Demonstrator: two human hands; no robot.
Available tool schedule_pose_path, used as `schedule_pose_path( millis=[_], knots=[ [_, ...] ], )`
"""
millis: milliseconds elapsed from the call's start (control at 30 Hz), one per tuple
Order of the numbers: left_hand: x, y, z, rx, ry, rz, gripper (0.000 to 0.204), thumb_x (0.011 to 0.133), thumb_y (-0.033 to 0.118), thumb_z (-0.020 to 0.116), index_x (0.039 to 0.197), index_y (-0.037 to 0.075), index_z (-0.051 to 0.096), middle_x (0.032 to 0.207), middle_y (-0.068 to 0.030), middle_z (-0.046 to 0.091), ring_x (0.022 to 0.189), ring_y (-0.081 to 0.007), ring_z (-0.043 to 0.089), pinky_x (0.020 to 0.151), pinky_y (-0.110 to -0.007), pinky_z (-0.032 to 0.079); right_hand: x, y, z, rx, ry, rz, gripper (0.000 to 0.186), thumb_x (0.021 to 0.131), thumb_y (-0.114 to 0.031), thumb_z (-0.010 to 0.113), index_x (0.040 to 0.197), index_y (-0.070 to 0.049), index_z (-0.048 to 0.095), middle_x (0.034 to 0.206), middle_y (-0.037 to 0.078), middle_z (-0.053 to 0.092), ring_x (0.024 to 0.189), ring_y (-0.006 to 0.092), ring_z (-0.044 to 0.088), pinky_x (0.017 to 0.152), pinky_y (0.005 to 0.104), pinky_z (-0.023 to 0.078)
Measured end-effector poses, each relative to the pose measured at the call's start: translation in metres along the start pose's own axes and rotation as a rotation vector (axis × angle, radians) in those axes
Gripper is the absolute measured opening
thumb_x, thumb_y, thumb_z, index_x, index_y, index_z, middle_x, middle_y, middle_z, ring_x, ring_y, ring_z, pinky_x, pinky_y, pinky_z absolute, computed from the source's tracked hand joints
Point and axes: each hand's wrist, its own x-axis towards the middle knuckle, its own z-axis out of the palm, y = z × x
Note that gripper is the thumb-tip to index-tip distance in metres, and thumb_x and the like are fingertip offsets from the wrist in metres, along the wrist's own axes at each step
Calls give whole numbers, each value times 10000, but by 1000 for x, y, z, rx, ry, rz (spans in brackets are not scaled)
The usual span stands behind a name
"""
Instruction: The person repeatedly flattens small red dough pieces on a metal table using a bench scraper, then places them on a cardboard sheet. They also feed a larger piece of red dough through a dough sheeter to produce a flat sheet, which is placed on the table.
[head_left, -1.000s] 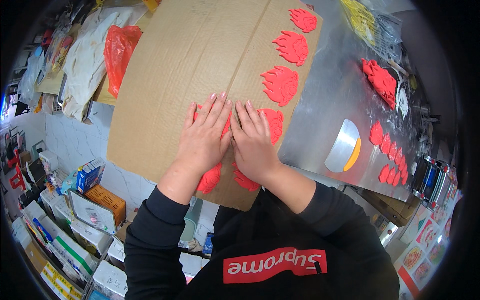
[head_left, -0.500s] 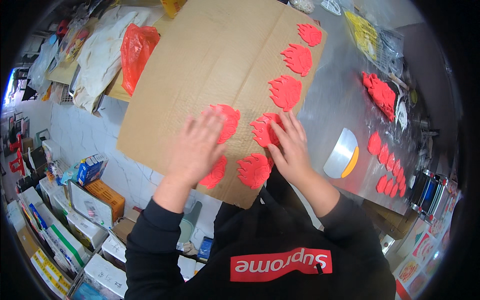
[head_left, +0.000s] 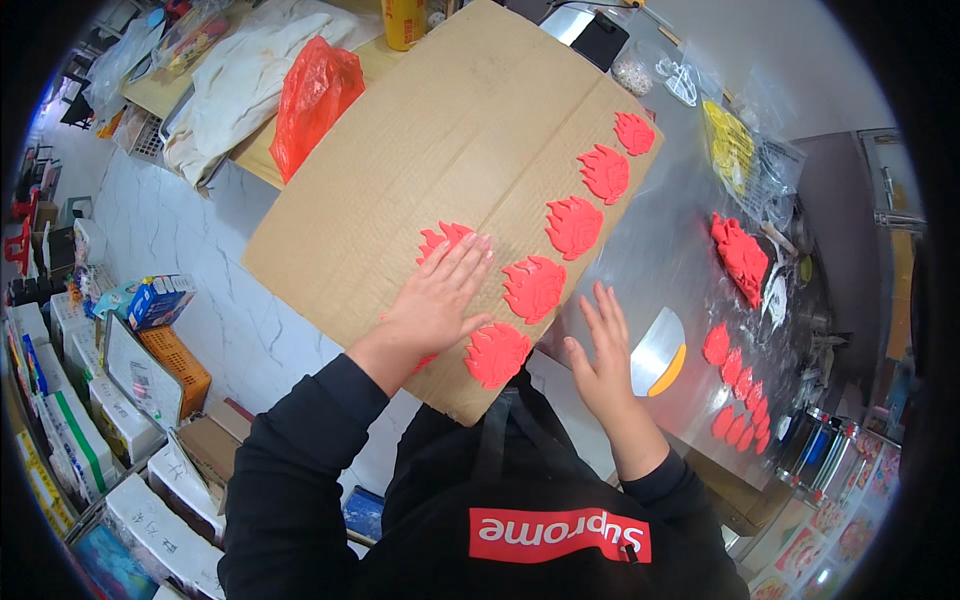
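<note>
My left hand (head_left: 435, 305) lies flat, fingers extended, over a red flame-shaped cutout (head_left: 437, 240) on a big cardboard sheet (head_left: 400, 120), partly hiding it. More red cutouts (head_left: 532, 289) form a line along the sheet's right side; one near my left wrist is mostly hidden. My right hand (head_left: 603, 355) is off the sheet's right edge, fingers apart and holding nothing, over the steel table (head_left: 650, 250). Beside it lies a metal scraper with a yellow handle (head_left: 665, 370). Farther right are a red dough lump (head_left: 740, 260) and several small red petal shapes (head_left: 733, 367).
A red plastic bag (head_left: 318, 100) and white cloth (head_left: 235, 95) lie on a wooden surface at the upper left. Stacked boxes and an orange crate (head_left: 170, 365) stand lower left. A yellow bag (head_left: 732, 145) is at the upper right, and a metal roller device (head_left: 820, 445) at the far right.
My right hand has left the cutouts and moved right, off the cardboard. My left hand lifted briefly and now rests slightly farther right. The view has shifted, showing more at the top.
</note>
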Motion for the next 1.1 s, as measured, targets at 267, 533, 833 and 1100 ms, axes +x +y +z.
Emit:
schedule_pose_path(
  millis=[267,533,833,1100],
  knots=[
    [-1,-51,-33,-296,257,-377,704,909,389,509,1444,10,254,1533,-145,192,1425,-272,160,1150,-430,134,-26,26,-25,40,118,29,483,862,-140,571,1316,-13,464,1423,176,401,1340,361,332,1087,435,270],
    [-38,-71,-45,-235,173,-435,591,923,326,496,1405,16,349,1477,-169,317,1398,-307,237,1131,-478,163,-110,118,-28,425,381,552,404,914,-122,546,1296,-6,483,1325,124,490,1194,240,480,1015,347,367],
    [-39,-48,3,-391,160,-407,559,894,246,566,1371,8,396,1456,-200,339,1375,-336,278,1119,-444,226,-162,181,-19,531,403,897,458,857,-157,631,1250,28,488,1182,151,544,959,185,593,746,300,498],
    [-4,-11,-10,-252,262,-231,545,897,173,569,1381,3,385,1449,-190,358,1368,-343,293,1113,-430,245,-109,172,-28,128,398,882,586,726,-263,733,1221,-43,507,1188,196,523,1049,371,552,910,423,454]
  ],
)
